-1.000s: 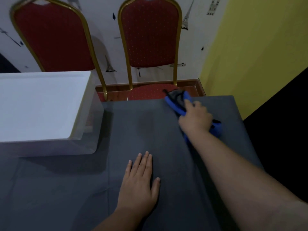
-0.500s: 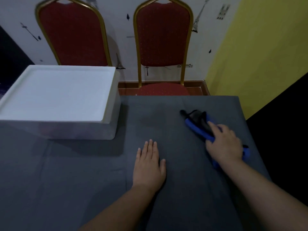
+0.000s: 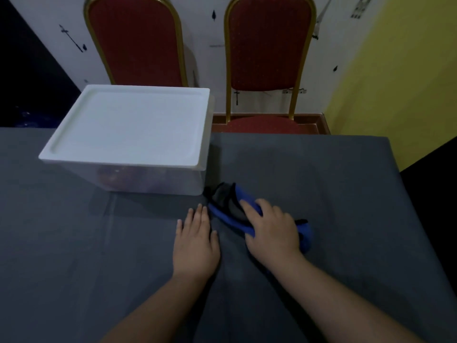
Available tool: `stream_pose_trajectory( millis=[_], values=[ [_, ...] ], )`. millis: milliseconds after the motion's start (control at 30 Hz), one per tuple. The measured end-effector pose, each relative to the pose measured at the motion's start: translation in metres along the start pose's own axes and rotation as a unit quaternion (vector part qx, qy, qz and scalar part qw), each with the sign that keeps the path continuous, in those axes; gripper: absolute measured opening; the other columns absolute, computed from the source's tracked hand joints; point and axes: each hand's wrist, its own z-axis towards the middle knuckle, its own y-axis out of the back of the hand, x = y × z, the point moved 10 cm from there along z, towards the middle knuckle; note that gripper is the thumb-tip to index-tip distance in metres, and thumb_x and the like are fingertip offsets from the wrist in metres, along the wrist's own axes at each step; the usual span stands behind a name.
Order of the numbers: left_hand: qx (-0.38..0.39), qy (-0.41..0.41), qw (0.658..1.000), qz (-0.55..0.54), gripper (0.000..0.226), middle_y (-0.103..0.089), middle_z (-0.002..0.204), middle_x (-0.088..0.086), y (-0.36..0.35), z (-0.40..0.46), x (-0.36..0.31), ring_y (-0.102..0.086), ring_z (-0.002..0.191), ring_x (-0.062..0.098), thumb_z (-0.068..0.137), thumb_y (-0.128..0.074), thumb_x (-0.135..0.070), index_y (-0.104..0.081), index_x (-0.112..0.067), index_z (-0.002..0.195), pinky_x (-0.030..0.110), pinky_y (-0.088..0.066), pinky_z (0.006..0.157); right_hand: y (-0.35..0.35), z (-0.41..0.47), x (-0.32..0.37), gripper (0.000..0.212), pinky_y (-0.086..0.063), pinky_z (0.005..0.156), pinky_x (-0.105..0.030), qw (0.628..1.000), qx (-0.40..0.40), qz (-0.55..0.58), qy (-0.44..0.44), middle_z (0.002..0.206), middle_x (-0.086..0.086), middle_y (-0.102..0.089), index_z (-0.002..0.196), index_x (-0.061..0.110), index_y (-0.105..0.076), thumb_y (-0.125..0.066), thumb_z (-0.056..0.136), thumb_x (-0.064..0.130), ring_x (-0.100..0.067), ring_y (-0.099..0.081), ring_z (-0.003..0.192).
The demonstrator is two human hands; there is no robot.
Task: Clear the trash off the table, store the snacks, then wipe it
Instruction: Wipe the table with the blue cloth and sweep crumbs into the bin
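A blue and dark grey cloth (image 3: 228,203) lies bunched on the grey tablecloth (image 3: 333,194) near the middle of the table. My right hand (image 3: 270,227) presses down on the cloth, palm over it, fingers curled around its blue edge. Just left of it, my left hand (image 3: 196,240) rests flat on the tablecloth with fingers together, holding nothing. A clear plastic storage box (image 3: 153,180) with a white lid (image 3: 131,125) stands at the back left; blurred items show dimly through its wall.
Two red chairs with gold frames, one chair (image 3: 138,43) behind the box and another chair (image 3: 269,50), stand beyond the far table edge against a white wall. A yellow wall (image 3: 405,70) is at the right. The table's right edge drops into dark floor.
My right hand has dragged the cloth from the far right of the table toward me and leftward, ending beside my left hand. The left hand has stayed flat. The view shifted left.
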Motion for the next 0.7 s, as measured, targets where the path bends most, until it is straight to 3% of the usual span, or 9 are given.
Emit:
stream_pose_trajectory(
  millis=[67,167,300,433,500,567,700],
  values=[
    [0.009,-0.026,1.000,0.016,0.064,-0.014,0.158,0.005,0.002,0.008,-0.005,-0.004,0.146,0.018,0.090,-0.012,-0.033,-0.018,-0.009,0.148,0.033,0.006,0.116,-0.002,-0.018,-0.003,0.077,-0.048,0.053,-0.034,0.999,-0.028,-0.010,0.037,0.109,-0.008,-0.067,0.121,0.025,-0.064,-0.084,0.048,0.035,-0.026,-0.063,0.068],
    [0.040,-0.062,0.997,0.032,0.057,-0.002,0.159,0.005,0.000,0.021,-0.009,0.003,0.146,0.018,0.099,-0.019,-0.034,-0.008,-0.009,0.150,0.034,0.005,0.118,-0.003,-0.028,-0.038,0.078,-0.049,0.052,-0.036,0.999,-0.045,-0.017,0.021,0.105,-0.011,-0.067,0.120,0.021,-0.066,-0.085,0.045,0.027,-0.031,-0.063,0.066],
    [0.052,-0.103,0.993,0.040,0.062,0.007,0.159,0.004,-0.002,0.026,-0.012,0.010,0.145,0.017,0.099,-0.021,-0.040,0.000,-0.012,0.150,0.033,0.010,0.117,0.010,-0.010,-0.114,0.069,-0.050,0.073,-0.039,0.988,-0.040,-0.022,-0.150,0.129,-0.009,-0.054,0.139,0.028,-0.047,-0.070,0.073,0.029,-0.034,-0.059,0.098],
    [0.058,-0.109,0.991,0.047,0.066,0.007,0.158,0.002,-0.008,0.023,-0.010,0.009,0.146,0.017,0.094,-0.011,-0.045,0.000,-0.013,0.150,0.031,0.014,0.115,0.031,0.021,-0.170,0.062,-0.047,0.077,-0.037,0.954,-0.066,0.011,-0.293,0.139,-0.010,-0.041,0.145,0.027,-0.032,-0.053,0.088,0.033,-0.031,-0.049,0.110],
    [0.054,-0.104,0.991,0.062,0.071,-0.011,0.157,0.007,-0.008,0.024,-0.009,-0.011,0.146,0.021,0.089,-0.014,-0.046,-0.019,-0.008,0.148,0.031,0.006,0.117,0.035,0.045,-0.178,0.061,-0.045,0.080,-0.040,0.939,-0.065,0.017,-0.336,0.140,-0.012,-0.039,0.146,0.025,-0.030,-0.051,0.089,0.034,-0.034,-0.047,0.114],
    [0.068,-0.094,0.991,0.060,0.065,-0.045,0.143,0.011,-0.012,0.026,-0.005,-0.043,0.132,0.025,0.084,-0.031,-0.043,-0.049,-0.004,0.134,0.034,-0.015,0.111,0.035,0.077,-0.172,0.061,-0.044,0.082,-0.040,0.938,-0.050,0.003,-0.343,0.142,-0.013,-0.036,0.146,0.026,-0.027,-0.049,0.090,0.036,-0.035,-0.044,0.119],
    [0.061,-0.101,0.991,0.062,0.061,-0.057,0.132,0.010,-0.013,0.027,-0.004,-0.054,0.123,0.025,0.081,-0.039,-0.043,-0.059,-0.005,0.124,0.037,-0.025,0.102,0.033,0.139,-0.122,0.060,-0.043,0.084,-0.040,0.962,-0.029,0.005,-0.271,0.140,-0.010,-0.036,0.145,0.031,-0.026,-0.048,0.089,0.036,-0.032,-0.042,0.119]
  ],
)
